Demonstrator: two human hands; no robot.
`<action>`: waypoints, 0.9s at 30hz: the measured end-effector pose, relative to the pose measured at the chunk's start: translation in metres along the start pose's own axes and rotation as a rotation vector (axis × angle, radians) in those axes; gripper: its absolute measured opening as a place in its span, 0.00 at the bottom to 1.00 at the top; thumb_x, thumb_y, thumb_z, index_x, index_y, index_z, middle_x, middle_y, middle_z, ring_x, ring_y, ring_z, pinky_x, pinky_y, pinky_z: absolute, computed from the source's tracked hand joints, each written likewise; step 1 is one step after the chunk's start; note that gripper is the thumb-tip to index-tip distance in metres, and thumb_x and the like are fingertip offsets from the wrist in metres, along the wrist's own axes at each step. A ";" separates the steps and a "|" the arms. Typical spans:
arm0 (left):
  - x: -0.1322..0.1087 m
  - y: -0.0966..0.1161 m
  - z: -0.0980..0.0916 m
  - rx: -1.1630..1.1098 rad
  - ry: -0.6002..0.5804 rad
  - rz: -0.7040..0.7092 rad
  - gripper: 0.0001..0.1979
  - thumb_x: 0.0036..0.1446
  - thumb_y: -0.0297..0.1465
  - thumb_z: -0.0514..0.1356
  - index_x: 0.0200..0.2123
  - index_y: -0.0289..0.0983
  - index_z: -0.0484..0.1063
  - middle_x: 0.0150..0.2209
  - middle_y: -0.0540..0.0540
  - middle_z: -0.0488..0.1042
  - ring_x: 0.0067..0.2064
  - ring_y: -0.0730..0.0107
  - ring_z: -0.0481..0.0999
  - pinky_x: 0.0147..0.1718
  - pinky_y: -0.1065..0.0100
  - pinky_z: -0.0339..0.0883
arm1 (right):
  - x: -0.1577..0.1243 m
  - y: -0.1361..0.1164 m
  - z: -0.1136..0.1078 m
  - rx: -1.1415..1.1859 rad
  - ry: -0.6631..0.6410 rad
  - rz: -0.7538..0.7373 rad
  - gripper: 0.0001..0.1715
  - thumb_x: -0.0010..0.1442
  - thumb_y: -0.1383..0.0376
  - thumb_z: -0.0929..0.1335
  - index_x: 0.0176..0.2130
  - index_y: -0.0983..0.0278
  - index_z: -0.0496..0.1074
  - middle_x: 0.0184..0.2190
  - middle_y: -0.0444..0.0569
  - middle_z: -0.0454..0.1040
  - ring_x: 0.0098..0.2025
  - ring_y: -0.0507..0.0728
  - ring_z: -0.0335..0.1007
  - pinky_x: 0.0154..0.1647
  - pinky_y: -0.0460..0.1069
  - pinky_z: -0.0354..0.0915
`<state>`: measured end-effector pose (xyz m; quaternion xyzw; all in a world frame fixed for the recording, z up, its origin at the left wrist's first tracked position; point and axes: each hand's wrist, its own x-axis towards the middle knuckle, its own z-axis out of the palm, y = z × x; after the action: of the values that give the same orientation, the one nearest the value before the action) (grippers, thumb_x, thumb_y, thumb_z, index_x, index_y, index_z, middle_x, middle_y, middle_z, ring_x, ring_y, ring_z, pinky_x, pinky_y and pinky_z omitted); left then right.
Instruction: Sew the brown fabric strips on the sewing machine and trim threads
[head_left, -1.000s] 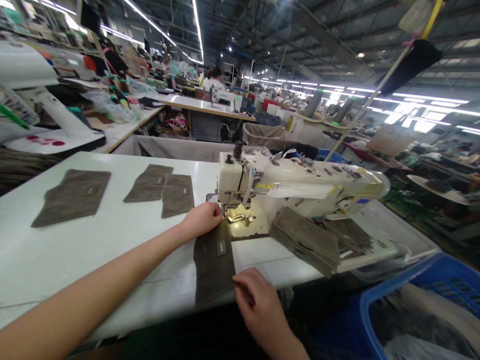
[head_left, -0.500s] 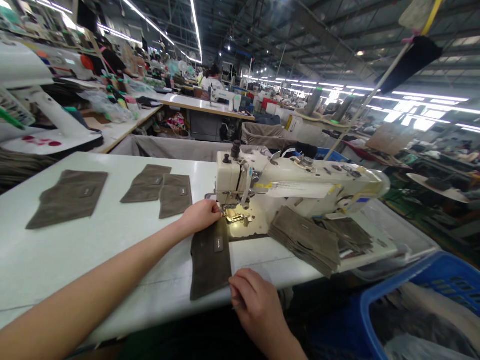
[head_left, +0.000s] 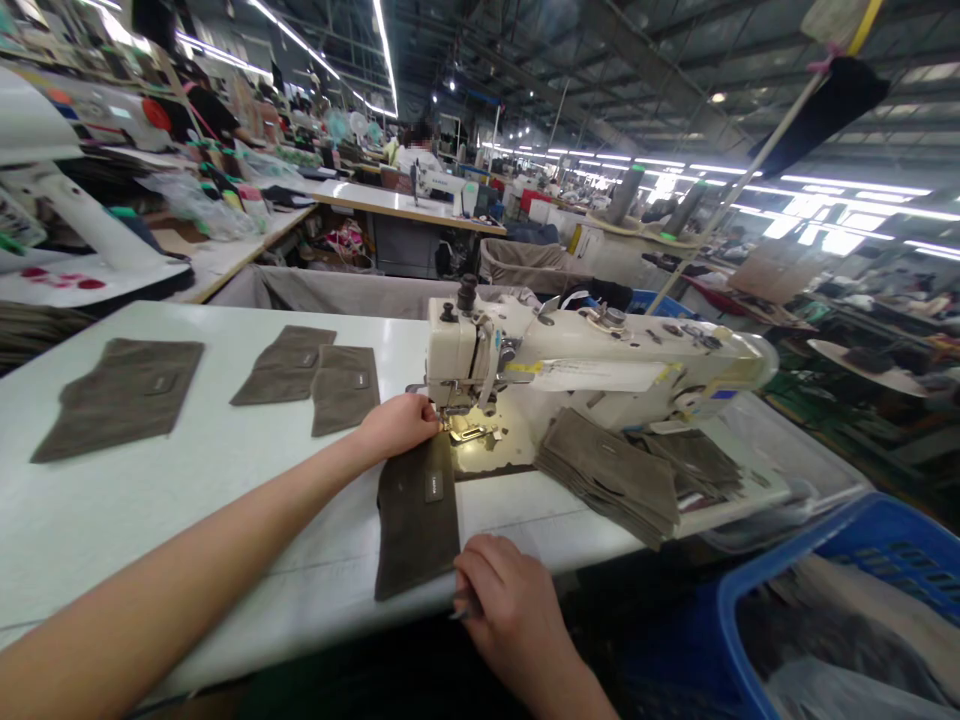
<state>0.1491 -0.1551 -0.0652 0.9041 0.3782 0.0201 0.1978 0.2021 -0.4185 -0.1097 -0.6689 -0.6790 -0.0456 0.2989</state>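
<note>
A dark brown fabric piece [head_left: 417, 525] with a small label lies at the front of the sewing machine [head_left: 592, 345], its top edge by the needle area. My left hand [head_left: 399, 424] pinches that top edge, close beside the lit presser foot [head_left: 448, 424]. At the lower right edge of the fabric, my right hand [head_left: 514, 605] is closed with curled fingers. A small dark, metal-looking tip shows under those fingers; its kind is unclear. Whether the right hand touches the fabric cannot be made out.
Separate brown pieces [head_left: 124, 395] lie on the white table [head_left: 247, 480] to the left. A stack of brown pieces [head_left: 607, 470] sits right of the needle. A blue basket [head_left: 731, 610] stands at the lower right. Behind is another sewing table [head_left: 397, 203].
The view has shifted slightly. My left hand stays by the needle. My right hand has turned a little, and the dark tip under its fingers shows more now.
</note>
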 end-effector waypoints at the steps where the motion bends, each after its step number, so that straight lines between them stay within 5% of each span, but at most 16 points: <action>1: 0.000 0.000 0.000 0.001 0.001 0.002 0.09 0.52 0.36 0.58 0.24 0.40 0.74 0.27 0.47 0.78 0.32 0.60 0.78 0.26 0.68 0.59 | 0.000 0.000 0.000 -0.005 -0.009 -0.002 0.10 0.56 0.75 0.65 0.37 0.61 0.66 0.34 0.47 0.72 0.35 0.57 0.68 0.30 0.49 0.57; 10: 0.002 0.001 -0.003 0.052 0.047 0.028 0.09 0.54 0.35 0.60 0.25 0.39 0.74 0.27 0.47 0.77 0.31 0.62 0.77 0.25 0.68 0.61 | 0.004 0.001 0.000 -0.057 -0.036 -0.007 0.13 0.53 0.76 0.68 0.36 0.60 0.67 0.33 0.44 0.72 0.34 0.57 0.67 0.28 0.50 0.54; 15: -0.034 0.006 -0.003 0.157 0.241 0.096 0.12 0.59 0.33 0.58 0.44 0.34 0.74 0.49 0.34 0.74 0.51 0.49 0.74 0.47 0.57 0.68 | 0.005 0.001 0.001 -0.090 -0.054 -0.002 0.11 0.55 0.74 0.68 0.36 0.61 0.68 0.34 0.45 0.72 0.35 0.57 0.67 0.27 0.49 0.54; 18: -0.079 0.009 0.006 0.209 0.339 0.397 0.10 0.62 0.30 0.57 0.45 0.37 0.74 0.49 0.37 0.74 0.52 0.49 0.72 0.50 0.51 0.67 | 0.006 0.000 -0.001 -0.108 -0.097 0.018 0.10 0.55 0.74 0.69 0.36 0.61 0.68 0.35 0.46 0.72 0.36 0.57 0.67 0.27 0.49 0.54; 21: -0.125 0.008 0.019 0.056 0.167 0.750 0.11 0.66 0.28 0.52 0.37 0.39 0.76 0.42 0.42 0.77 0.43 0.61 0.75 0.42 0.62 0.73 | 0.006 -0.002 -0.005 -0.115 -0.132 0.039 0.08 0.56 0.72 0.70 0.36 0.61 0.69 0.36 0.46 0.72 0.38 0.57 0.68 0.27 0.49 0.55; 27: -0.163 -0.008 0.040 0.203 0.231 0.943 0.17 0.64 0.23 0.51 0.53 0.34 0.72 0.49 0.40 0.79 0.50 0.56 0.77 0.47 0.58 0.75 | 0.003 -0.005 -0.010 -0.103 -0.181 0.043 0.09 0.57 0.71 0.69 0.40 0.61 0.70 0.38 0.47 0.72 0.38 0.57 0.69 0.28 0.49 0.57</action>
<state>0.0352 -0.2768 -0.0863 0.9833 -0.0526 0.1705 0.0348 0.2013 -0.4209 -0.0991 -0.6991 -0.6855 -0.0135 0.2027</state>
